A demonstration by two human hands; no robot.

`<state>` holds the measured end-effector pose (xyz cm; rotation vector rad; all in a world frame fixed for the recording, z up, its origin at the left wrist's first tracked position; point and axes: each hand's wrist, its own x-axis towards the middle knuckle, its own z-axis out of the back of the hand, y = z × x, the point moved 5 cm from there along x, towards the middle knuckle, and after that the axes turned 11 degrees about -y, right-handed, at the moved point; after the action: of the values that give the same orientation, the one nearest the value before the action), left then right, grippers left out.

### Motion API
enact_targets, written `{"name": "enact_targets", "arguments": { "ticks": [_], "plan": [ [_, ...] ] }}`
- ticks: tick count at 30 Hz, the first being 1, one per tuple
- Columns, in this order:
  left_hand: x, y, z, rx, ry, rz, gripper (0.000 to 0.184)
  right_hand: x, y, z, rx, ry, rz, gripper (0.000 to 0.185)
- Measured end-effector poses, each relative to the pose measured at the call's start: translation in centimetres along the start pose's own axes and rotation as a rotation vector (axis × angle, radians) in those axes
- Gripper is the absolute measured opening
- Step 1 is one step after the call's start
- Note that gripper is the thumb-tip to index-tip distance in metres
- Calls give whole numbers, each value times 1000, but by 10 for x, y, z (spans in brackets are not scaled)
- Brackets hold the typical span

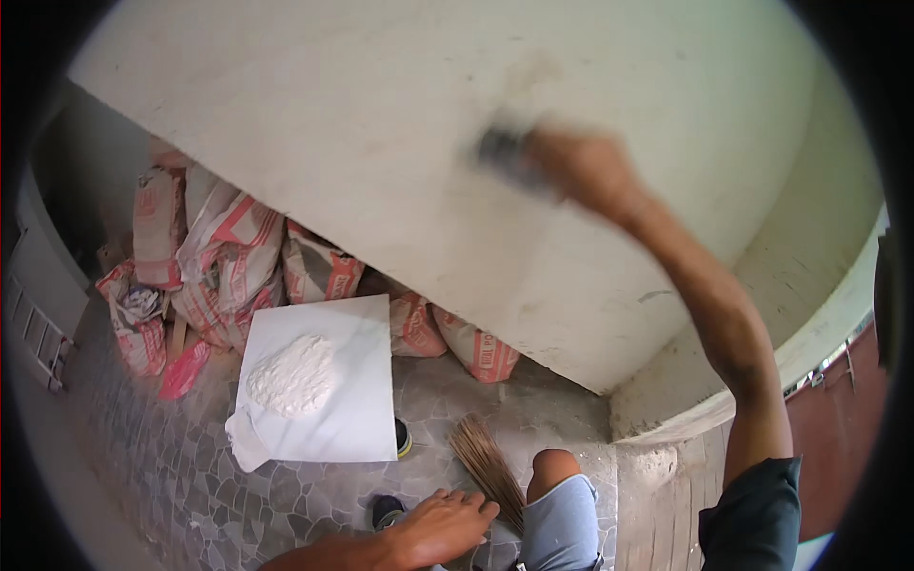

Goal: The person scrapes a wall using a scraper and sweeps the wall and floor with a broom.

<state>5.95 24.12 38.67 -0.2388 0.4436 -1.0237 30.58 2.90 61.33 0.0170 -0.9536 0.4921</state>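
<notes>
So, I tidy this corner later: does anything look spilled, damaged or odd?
A brownish smudge above the right hand stands out on the pale sloping surface; a white scrap juts past a corner of the white board, breaking its straight outline.

- White board: smooth, matt sheet.
- White compound, on the board: matt, lumpy.
- Sacks, behind the board: creased, matt, printed.
- Wall, above the board: matt, scuffed.
- Floor, under the board: mosaic of stone-like pieces.
- Broom, right of the board: rough, dry fibres.
</notes>
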Motion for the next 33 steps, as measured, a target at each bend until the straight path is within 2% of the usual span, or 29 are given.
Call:
{"name": "enact_targets", "arguments": {
  "ticks": [1, 3, 4, 7, 8, 9, 10, 13, 14, 15, 16, 19, 21, 23, 25, 27, 30, 33],
  "plan": [
    [1, 0, 3, 22, 27, 10, 43, -31, 8, -25, -6, 111, 166, 15],
    [0, 0, 5, 7, -28, -30, 46, -54, 11, -19, -47, 191, 177, 14],
    [0, 0, 5, -3, -61, -44, 47, -41, -4, 6, -32, 191, 42, 15],
    [0, -1, 9, -65, -89, 21, 50, 2, -77, 111, -78, -375, -310, 24],
    [0, 1, 7, -71, -49, 26, 51, 5, -93, 154, -150, -696, -279, 22],
    [2, 4, 7, -74, -15, 31, 53, 1, -111, 186, -129, -917, -352, 20],
    [5, 6, 6, -73, 16, 39, 55, -6, -119, 213, -184, -986, -537, 18],
    [16, 11, -2, -8, -5, 10, 51, -22, -111, 224, -517, -1161, -26, 12],
    [18, 10, 0, -9, -2, 25, 51, -23, -97, 202, -623, -988, -33, 11],
    [22, 9, 2, -8, 5, 34, 50, -24, -88, 166, -672, -846, 166, 15],
    [26, 8, 4, -5, 15, 39, 50, -27, -68, 123, -727, -568, 152, 22],
    [33, 7, 5, 20, -11, -29, 49, -45, -20, 76, -274, -383, 362, 41],
    [36, 8, 3, 15, 6, -31, 48, -43, -32, 77, -320, -425, 402, 46],
    [39, 6, 5, 13, 25, -16, 47, -29, -56, 103, -471, -524, 309, 49],
    [37, -3, 11, 20, 54, 0, 47, -16, -107, 138, -741, -651, 119, 51],
    [37, -7, 13, -13, 129, 76, 47, -24, -150, 173, -880, -740, -118, 49],
    [34, -19, 19, 0, 221, 153, 49, -56, -187, 174, -997, -648, -222, 53],
    [41, -29, 27, -109, 257, 286, 52, -71, -176, 186, -960, -607, -244, 42]
  ]
}}
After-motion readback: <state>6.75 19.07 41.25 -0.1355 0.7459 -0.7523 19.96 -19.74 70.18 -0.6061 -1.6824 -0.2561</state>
